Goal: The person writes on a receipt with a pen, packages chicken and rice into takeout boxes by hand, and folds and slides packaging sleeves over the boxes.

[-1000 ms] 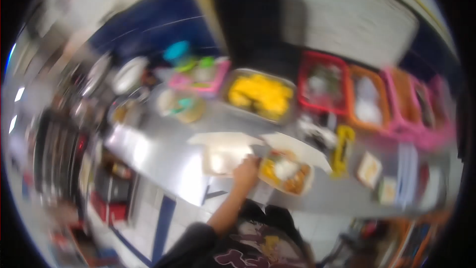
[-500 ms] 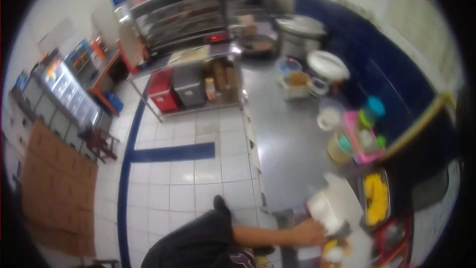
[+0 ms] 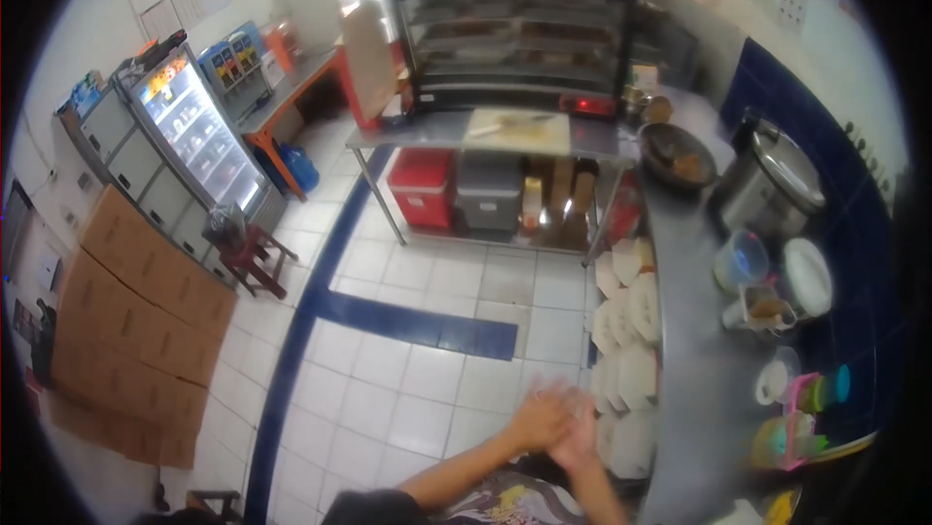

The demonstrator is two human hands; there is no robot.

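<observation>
My left hand (image 3: 542, 418) and my right hand (image 3: 577, 440) meet in front of my body, low in the head view. They touch each other, and motion smears their fingers. No object shows between them. Just to their right, several stacks of pale folded paper boxes (image 3: 621, 379) stand along the near side of the steel counter (image 3: 684, 331). My dark shirt with a printed front lies below the forearms.
A glass display case (image 3: 515, 39) stands behind a steel table with a cutting board (image 3: 519, 131). Below are a red cooler (image 3: 420, 190) and a grey one (image 3: 488, 192). The counter bears a wok (image 3: 677, 158), a large pot (image 3: 772, 175) and a pink basket (image 3: 801, 418).
My left hand has left the counter's white box and yellow food and come in front of my body against my right hand. My view has turned right-to-left, toward the display case.
</observation>
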